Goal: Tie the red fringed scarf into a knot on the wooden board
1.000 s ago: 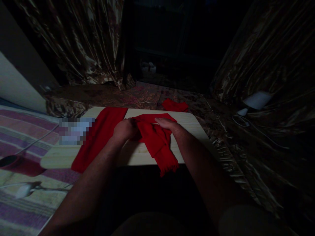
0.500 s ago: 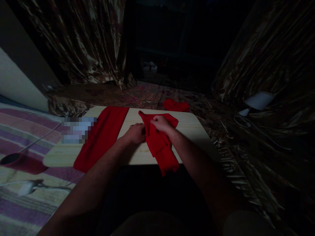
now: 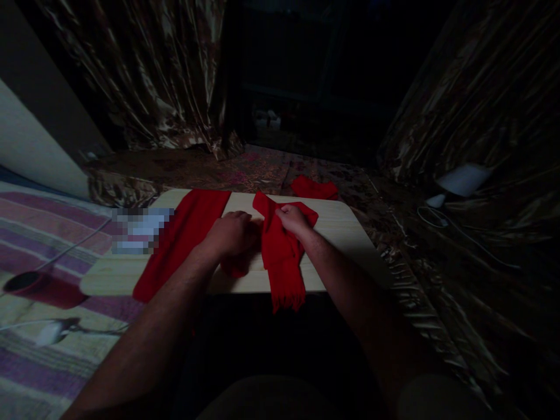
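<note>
Now both hands work on a red scarf (image 3: 282, 256) lying on the board (image 3: 336, 224). Left hand (image 3: 230, 233) presses on it with curled fingers; right hand (image 3: 292, 219) pinches its fold. One fringed end hangs over the board's near edge.

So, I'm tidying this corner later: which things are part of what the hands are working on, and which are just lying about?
In hand:
- red scarf, under both hands
- left hand
- right hand
- wooden table

Lying about:
- second red cloth, flat on the table
- small red cloth beyond the table
- red cup
- striped rug
</note>
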### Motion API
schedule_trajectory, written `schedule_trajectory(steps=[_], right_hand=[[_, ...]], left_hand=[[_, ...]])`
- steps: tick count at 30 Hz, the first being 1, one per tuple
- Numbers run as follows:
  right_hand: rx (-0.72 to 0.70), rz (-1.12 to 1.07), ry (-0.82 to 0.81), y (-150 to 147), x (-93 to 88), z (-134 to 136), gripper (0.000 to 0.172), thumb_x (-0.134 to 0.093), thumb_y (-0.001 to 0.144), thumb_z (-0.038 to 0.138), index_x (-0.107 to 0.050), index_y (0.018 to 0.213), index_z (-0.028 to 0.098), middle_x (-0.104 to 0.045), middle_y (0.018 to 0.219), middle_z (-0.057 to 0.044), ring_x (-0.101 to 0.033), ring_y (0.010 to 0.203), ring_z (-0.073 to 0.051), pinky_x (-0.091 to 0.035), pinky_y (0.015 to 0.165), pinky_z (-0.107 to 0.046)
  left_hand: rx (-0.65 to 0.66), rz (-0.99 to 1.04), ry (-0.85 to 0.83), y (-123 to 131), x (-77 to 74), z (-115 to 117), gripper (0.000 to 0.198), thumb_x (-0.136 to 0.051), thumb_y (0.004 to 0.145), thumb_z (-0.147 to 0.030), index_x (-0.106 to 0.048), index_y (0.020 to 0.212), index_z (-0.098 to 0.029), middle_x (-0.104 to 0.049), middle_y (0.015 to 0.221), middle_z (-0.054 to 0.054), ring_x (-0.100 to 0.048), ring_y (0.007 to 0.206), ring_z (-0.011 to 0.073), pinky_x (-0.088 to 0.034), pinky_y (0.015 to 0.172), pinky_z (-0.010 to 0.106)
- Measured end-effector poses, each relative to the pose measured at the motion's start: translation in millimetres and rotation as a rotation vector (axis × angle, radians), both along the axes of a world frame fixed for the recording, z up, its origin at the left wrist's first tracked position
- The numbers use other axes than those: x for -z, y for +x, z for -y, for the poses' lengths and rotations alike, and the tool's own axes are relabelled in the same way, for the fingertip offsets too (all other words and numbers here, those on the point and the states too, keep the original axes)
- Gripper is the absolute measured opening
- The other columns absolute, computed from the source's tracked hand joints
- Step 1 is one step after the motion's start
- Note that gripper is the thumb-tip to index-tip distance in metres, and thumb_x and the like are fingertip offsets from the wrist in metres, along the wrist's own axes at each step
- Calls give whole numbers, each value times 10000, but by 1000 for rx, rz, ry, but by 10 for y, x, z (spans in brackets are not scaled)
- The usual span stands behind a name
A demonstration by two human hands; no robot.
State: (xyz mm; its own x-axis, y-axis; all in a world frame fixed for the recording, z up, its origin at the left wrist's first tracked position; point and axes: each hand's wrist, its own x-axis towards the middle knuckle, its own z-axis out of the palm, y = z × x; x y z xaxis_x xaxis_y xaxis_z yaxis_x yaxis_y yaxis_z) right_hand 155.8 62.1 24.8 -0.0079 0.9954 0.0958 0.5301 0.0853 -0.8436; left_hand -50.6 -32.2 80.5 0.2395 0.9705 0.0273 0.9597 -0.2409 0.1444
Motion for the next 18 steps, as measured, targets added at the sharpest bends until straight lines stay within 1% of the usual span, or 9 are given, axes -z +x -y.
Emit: schedule_trajectory(steps=[2, 3, 5, 7, 8, 11, 14, 16, 18], right_hand=[[-38, 31, 15, 56, 11, 23, 238, -582, 883, 347, -646, 727, 179, -669, 696, 12, -596, 648, -135, -405, 612, -225], [-45, 61, 34, 93, 6, 41, 243, -588, 885, 353, -660, 734, 176, -685, 719, 8, -609, 671, -136, -415, 630, -225], [-45, 122, 68, 175, -19, 87, 256, -586, 895, 357, -683, 747, 172, -706, 749, 0, -626, 706, -139, -430, 660, -230], [-61, 156, 73, 251, -42, 139, 252, -588, 903, 345, -707, 771, 167, -727, 784, -10, -645, 743, -145, -450, 698, -238], [-91, 156, 61, 282, -49, 165, 243, -593, 906, 338, -720, 795, 164, -740, 813, -17, -658, 770, -148, -463, 724, -241], [-257, 137, -7, 340, -52, 237, 235, -627, 909, 351, -756, 954, 161, -771, 957, -42, -693, 887, -159, -496, 823, -251], [-362, 184, -49, 334, -70, 305, 363, -672, 893, 448, -744, 1139, 191, -763, 1107, -60, -699, 1008, -188, -506, 898, -279], [-419, 238, -56, 294, -106, 347, 434, -690, 874, 517, -734, 1196, 229, -755, 1155, -53, -694, 1053, -207, -504, 920, -294], [-509, 247, -105, 236, -147, 381, 449, -695, 866, 543, -736, 1200, 245, -759, 1147, -38, -698, 1046, -214, -508, 912, -293]], left_hand=[[136, 22, -18, 66, 106, 55, 533, -641, 811, -371, -616, 1322, -218, -646, 1346, 136, -619, 1195, 301, -488, 961, 360], [161, 17, -43, 94, 163, 67, 557, -657, 798, -345, -605, 1341, -233, -638, 1359, 129, -616, 1199, 301, -485, 969, 367], [142, -2, -52, 137, 266, 61, 576, -653, 814, -358, -585, 1376, -254, -627, 1369, 135, -609, 1207, 315, -477, 981, 399], [104, -16, -36, 169, 334, 25, 497, -592, 870, -411, -617, 1340, -252, -661, 1300, 149, -636, 1154, 325, -480, 961, 423], [91, -16, -36, 185, 351, 2, 464, -559, 889, -429, -639, 1307, -245, -687, 1243, 154, -657, 1107, 326, -486, 940, 426], [63, 5, -74, 228, 349, -65, 433, -511, 905, -434, -668, 1252, -228, -733, 1128, 158, -698, 997, 323, -508, 864, 410], [-35, 26, -85, 239, 300, -96, 448, -439, 937, -433, -679, 1231, -196, -739, 1120, 187, -709, 990, 327, -518, 831, 396], [-108, 20, -79, 222, 260, -95, 489, -403, 949, -445, -671, 1252, -169, -734, 1130, 211, -712, 996, 340, -525, 818, 397], [-124, 1, -92, 198, 223, -85, 506, -404, 947, -449, -670, 1267, -163, -731, 1151, 215, -714, 1006, 349, -530, 811, 395]])
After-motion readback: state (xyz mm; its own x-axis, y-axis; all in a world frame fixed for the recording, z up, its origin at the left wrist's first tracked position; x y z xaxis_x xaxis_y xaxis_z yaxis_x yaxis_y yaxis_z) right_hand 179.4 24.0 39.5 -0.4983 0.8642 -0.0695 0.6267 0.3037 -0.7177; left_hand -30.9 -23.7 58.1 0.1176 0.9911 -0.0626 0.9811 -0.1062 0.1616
